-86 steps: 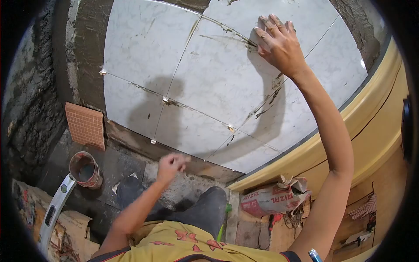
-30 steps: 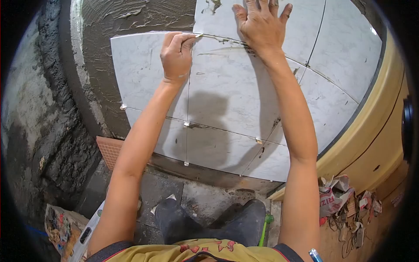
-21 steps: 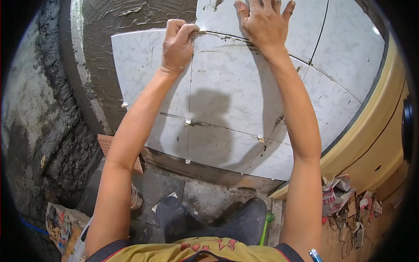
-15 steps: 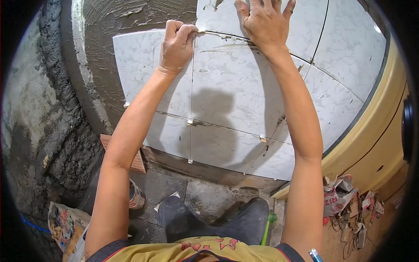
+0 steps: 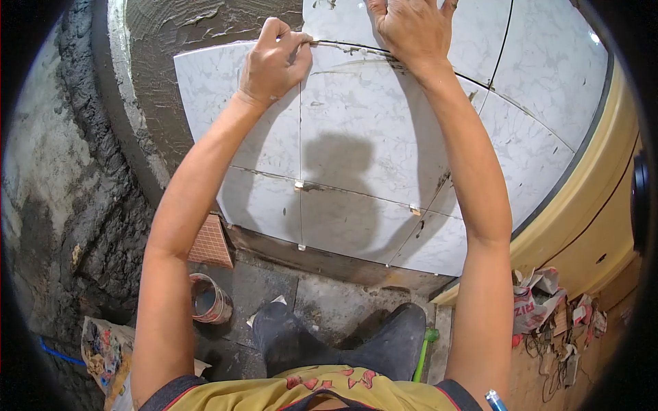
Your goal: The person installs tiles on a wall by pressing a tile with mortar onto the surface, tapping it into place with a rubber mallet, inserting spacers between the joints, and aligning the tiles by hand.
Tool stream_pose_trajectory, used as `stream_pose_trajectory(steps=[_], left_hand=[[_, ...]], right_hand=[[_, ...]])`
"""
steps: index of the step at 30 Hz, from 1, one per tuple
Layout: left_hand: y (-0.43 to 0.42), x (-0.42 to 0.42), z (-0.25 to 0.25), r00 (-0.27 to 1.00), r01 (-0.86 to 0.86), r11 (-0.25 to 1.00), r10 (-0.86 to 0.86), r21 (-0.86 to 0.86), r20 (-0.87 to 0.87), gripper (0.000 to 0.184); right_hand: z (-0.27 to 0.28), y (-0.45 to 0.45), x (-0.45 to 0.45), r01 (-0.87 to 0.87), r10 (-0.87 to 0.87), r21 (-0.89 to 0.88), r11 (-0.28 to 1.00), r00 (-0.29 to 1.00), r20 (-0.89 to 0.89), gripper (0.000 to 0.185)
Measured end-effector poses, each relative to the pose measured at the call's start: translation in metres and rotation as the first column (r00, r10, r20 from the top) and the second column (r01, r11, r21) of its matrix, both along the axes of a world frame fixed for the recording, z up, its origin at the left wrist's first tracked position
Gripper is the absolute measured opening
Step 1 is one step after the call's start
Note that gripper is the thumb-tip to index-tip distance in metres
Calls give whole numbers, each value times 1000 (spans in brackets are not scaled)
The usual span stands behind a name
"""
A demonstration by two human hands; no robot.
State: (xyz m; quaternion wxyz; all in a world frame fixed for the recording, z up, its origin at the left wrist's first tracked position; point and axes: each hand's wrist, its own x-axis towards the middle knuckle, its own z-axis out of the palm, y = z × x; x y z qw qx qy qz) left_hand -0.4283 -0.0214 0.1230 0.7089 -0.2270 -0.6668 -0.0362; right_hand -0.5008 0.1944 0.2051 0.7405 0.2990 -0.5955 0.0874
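My left hand is closed in a pinch at the corner where several tiles meet. Its thumb and fingertips press together at the left end of the dark horizontal joint. Whatever small thing sits in them is hidden. On the upper white marbled tile, my right hand lies with fingers spread, their tips cut off by the top edge. Below the joint, a large wall tile carries smears of mortar. Small white spacers stick out of the lower joints.
Wet combed mortar covers the wall at upper left. On the floor are a bucket, a brown tile and a green-handled hammer by my leg. Yellow door frame borders the right; torn bags and scraps lie below it.
My left hand has turned a little at the tile corner, its wrist moving left and its elbow outward. The right hand stays on the upper tile. The view has shifted slightly.
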Motion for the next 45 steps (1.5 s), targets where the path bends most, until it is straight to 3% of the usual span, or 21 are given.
stream_pose_trajectory(steps=[8,20,29,32,35,36,37,39,42,43,44,45], left_hand=[[-8,13,12,987,-122,984,134,-130,93,13],[-12,17,11,978,-146,988,153,-59,142,12],[-9,26,19,946,-201,973,223,-117,236,17],[-9,36,19,967,-166,979,185,-120,175,20],[2,56,-14,960,65,951,-143,303,241,22],[4,66,-34,804,206,802,-466,561,370,26],[5,76,-57,546,235,566,-749,790,375,31],[7,88,-95,306,65,486,-841,872,446,37],[36,90,-102,298,100,439,-870,893,394,38],[48,93,-87,315,194,461,-865,866,390,38],[58,93,-67,346,295,507,-847,810,404,35],[66,93,-45,434,348,635,-761,689,482,36]], right_hand=[[1,-2,-2,-6,6,-17,1000,1000,-23,56],[2,0,-2,-28,28,-7,1000,1000,5,57],[2,0,0,-39,39,-2,999,999,11,58],[2,1,0,-45,45,-4,999,999,18,57],[1,1,0,-41,41,-1,999,999,17,57],[2,2,0,-53,52,3,999,998,22,57],[2,2,1,-62,61,8,998,998,27,58],[2,1,0,-85,84,14,996,996,35,58],[2,4,-3,-106,105,18,994,993,52,60],[2,5,-3,-119,117,25,993,991,62,61],[3,6,-4,-132,130,24,991,990,58,61],[3,6,-6,-149,147,25,989,988,55,61]])
